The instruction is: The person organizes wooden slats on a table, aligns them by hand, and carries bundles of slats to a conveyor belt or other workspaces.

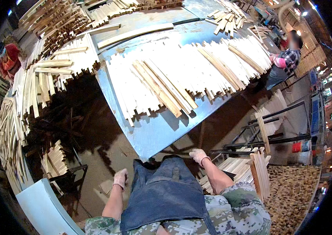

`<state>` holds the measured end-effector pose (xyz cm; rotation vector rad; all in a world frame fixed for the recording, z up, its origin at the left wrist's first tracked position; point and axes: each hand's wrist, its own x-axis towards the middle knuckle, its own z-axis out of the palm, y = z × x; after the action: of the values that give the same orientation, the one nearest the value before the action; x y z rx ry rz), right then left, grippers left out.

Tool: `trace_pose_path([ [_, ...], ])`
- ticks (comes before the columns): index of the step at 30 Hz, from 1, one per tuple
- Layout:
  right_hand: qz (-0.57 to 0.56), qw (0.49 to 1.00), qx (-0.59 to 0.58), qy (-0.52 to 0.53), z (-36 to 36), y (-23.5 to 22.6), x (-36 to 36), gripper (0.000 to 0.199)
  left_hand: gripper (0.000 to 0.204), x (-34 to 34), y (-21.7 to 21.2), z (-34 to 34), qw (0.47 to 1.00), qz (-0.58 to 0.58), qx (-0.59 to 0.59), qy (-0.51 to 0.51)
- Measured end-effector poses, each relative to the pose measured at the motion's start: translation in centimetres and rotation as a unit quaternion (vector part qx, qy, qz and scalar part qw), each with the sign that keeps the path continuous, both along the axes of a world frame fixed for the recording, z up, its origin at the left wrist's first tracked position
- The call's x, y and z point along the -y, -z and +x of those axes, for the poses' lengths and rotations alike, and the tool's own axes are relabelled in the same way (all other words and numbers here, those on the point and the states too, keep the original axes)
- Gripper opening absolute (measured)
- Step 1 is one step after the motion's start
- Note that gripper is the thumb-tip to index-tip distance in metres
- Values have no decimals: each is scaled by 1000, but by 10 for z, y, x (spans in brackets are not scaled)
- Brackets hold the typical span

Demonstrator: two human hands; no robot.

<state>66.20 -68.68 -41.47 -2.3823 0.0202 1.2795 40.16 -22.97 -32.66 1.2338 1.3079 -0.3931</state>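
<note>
My left hand [121, 178], in a pale work glove, hangs beside my dark apron [166, 196] with its fingers folded in and nothing visible in them. My right hand [199, 156], gloved too, is held to the right of the apron, near the table's near corner. Its fingers are loosely bent and partly apart, holding nothing. Ahead stands a light blue table [154, 139]. A wide layer of pale wooden strips [174, 66] lies side by side on it. Several browner strips [156, 88] rest across the top. Neither hand touches the wood.
More strips are heaped on the left [11, 137] and piled far left [52, 23]. To my right, stacked strips [260, 172] stand by a dark metal frame [275, 115]. Co-workers stand at the far right [289, 58] and far left [9, 58]. A pale blue panel [44, 207] is at lower left.
</note>
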Motion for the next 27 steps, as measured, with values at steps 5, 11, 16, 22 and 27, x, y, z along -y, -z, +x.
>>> trace_pose_path([
  [5,79,978,29,189,67,-29,-13,68,22,3,-32,127,994,-67,87,4],
  [11,23,984,127,123,168,-30,-21,61,14,36,-23,218,974,-171,96,110],
  [16,48,973,168,151,232,-45,-44,71,16,79,-3,252,971,-154,101,152],
  [22,203,950,56,231,253,-7,-60,65,19,117,-13,331,967,-222,123,37],
  [27,249,966,5,73,260,-43,-72,52,30,151,-29,379,976,-175,94,-85],
])
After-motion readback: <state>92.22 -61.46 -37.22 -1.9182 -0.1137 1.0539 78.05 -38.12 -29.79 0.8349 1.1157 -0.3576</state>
